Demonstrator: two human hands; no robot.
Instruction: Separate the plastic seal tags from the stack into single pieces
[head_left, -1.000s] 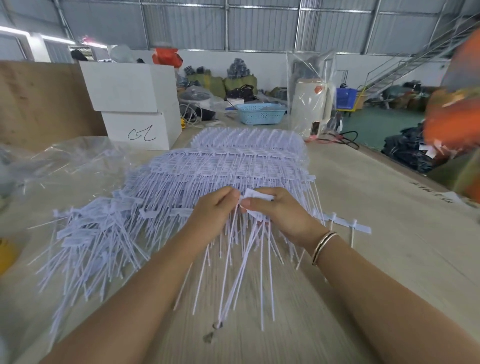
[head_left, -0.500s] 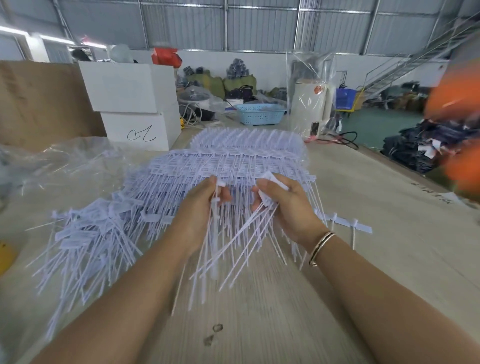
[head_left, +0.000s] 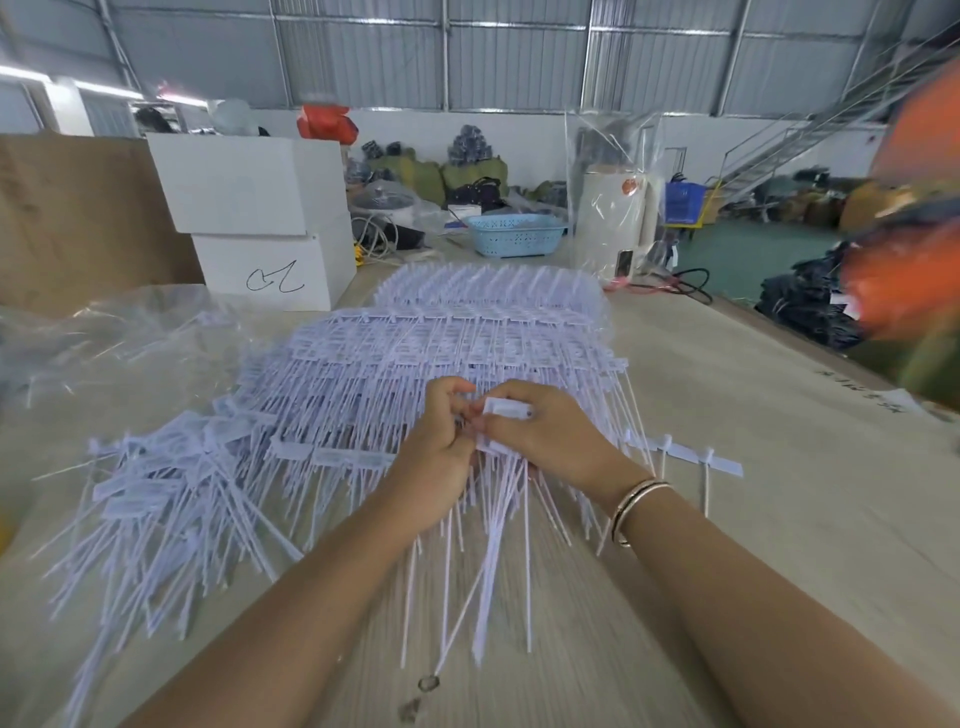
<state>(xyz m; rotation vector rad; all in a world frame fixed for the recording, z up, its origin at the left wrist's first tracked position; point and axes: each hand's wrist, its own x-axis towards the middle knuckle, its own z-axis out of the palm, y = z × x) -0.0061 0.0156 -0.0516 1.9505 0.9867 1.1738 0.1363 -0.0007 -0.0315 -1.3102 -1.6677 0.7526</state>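
At the far left, crumpled clear plastic sheeting (head_left: 104, 332) is spread over the table (head_left: 779, 415). Just right of it and nearer the camera, a loose pile of single seal tags (head_left: 156, 499) is heaped, the white flags jumbled and the thin tails fanned toward the table's near edge. Behind it, two white boxes (head_left: 254, 218) are stacked, a scribble marked on the lower one.

In the middle, the stack of seal tags (head_left: 441, 338) is laid flat in joined rows, tails pointing toward the camera. The left hand (head_left: 441, 447) is raised over the stack's near edge, its fingers curled and its thumb and fingertips pinched on a small bunch of tags (head_left: 493, 519), whose tails hang down below both hands. The right hand (head_left: 550, 431) is met with it, fingertip to fingertip; its grip is closed round the white flag end of the same bunch, one flag seen jutting above the knuckles. Which tags are held by which hand cannot be told apart exactly. Two bangles (head_left: 636, 506) are worn on the right wrist.

Farther back, a blue basket (head_left: 514, 236) and a white appliance in a clear bag (head_left: 613, 228) are set on the table. Right of the right hand, a short joined strip of tags (head_left: 685, 457) is left lying flat, apart from the stack. At the far right edge, a blurred orange shape (head_left: 914, 234) is seen.
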